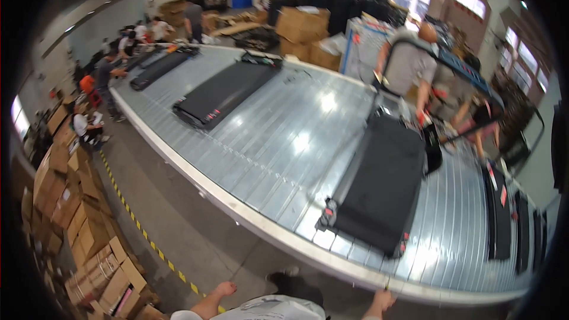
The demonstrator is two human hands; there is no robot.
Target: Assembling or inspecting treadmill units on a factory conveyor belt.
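We stand at the near edge of a long metal conveyor [278, 142], its slatted surface shiny under the lights. Our left hand [225, 288] hangs low before the conveyor, over the concrete floor [178, 231], loosely curled and holding nothing that we can see. Our right hand [382, 301] sits just under the conveyor's near rim; it seems to pinch a thin dark object, too small to identify.

Nearest to us on the conveyor lies a flat black treadmill [379, 186], close to the near rim and just beyond the right hand. A person in a grey shirt [409, 62] bends over its far end from the opposite side. Farther left along the conveyor lies a second black treadmill [222, 92]. Cardboard boxes [77, 213] are stacked left of the conveyor, past a yellow-and-black floor stripe [142, 231].
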